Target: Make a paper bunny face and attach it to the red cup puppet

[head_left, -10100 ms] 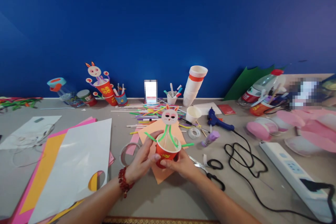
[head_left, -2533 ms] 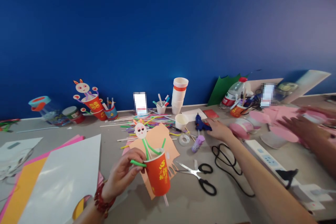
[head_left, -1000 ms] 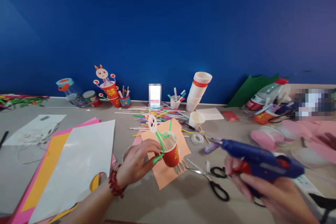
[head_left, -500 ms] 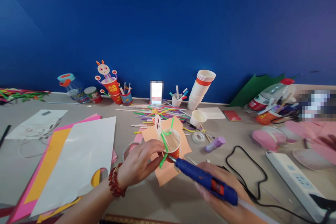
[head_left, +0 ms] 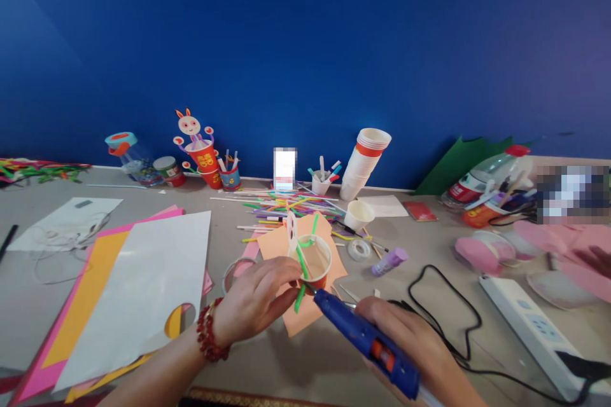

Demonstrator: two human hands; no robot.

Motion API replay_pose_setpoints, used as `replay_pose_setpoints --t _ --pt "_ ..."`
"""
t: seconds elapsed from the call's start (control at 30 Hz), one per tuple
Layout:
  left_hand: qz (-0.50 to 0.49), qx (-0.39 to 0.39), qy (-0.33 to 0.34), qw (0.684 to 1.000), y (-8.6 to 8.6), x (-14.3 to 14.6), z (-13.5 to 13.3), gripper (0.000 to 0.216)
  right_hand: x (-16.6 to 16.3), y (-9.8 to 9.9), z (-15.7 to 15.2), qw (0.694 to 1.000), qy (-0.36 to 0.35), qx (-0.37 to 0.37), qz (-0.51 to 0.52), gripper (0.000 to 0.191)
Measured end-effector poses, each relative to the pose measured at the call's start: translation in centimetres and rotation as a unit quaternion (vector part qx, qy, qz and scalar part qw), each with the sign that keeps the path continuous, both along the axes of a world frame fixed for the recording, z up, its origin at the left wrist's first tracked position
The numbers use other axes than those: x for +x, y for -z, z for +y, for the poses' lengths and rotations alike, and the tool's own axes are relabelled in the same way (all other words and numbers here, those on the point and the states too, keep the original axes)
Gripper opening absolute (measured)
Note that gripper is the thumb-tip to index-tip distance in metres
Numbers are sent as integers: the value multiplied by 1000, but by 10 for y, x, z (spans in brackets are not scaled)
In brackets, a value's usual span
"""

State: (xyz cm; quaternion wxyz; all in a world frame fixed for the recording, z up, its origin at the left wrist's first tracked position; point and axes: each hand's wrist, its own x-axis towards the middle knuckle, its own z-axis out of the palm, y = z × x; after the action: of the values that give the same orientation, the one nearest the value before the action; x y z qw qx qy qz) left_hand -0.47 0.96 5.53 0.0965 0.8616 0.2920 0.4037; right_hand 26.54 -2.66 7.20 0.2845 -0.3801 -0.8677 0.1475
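A paper cup point(head_left: 319, 259) with a red outside stands on a sheet of orange paper point(head_left: 277, 241). Green pipe cleaners point(head_left: 301, 261) and a white paper face point(head_left: 292, 230) are at its rim. My left hand point(head_left: 260, 292), wearing a red bead bracelet, is closed on the cup's near left side, its fingertips by the green pipe cleaner. My right hand point(head_left: 405, 337) is wrapped around a blue hot glue gun point(head_left: 363, 337). The gun's nozzle points at the near side of the cup, close to the left fingertips; whether it touches cannot be made out.
Behind lie colored pipe cleaners point(head_left: 277, 206), a small white cup point(head_left: 359, 216) and stacked paper cups point(head_left: 365, 162). A tape roll point(head_left: 358, 249), glue stick point(head_left: 389, 262), black cable point(head_left: 470, 292) and power strip point(head_left: 529, 324) are rightward. Paper sheets point(head_left: 143, 280) lie left. Another person's hand point(head_left: 599, 262) shows far right.
The glue gun has tilted more steeply, its back end lower, and its nozzle has shifted slightly left and down. The cup and paper face have moved a little to the right.
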Motion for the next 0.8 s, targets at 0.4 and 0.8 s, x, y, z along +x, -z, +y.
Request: replay_pose_setpoints --t 0.4,0.8 --pt "-25 -17 6 1000 1 0 0 33 3 8 -1 998 30 29 -39 19" --pt "-43 -42 17 998 6 -2 2 32 8 12 1 998 30 38 -47 14"
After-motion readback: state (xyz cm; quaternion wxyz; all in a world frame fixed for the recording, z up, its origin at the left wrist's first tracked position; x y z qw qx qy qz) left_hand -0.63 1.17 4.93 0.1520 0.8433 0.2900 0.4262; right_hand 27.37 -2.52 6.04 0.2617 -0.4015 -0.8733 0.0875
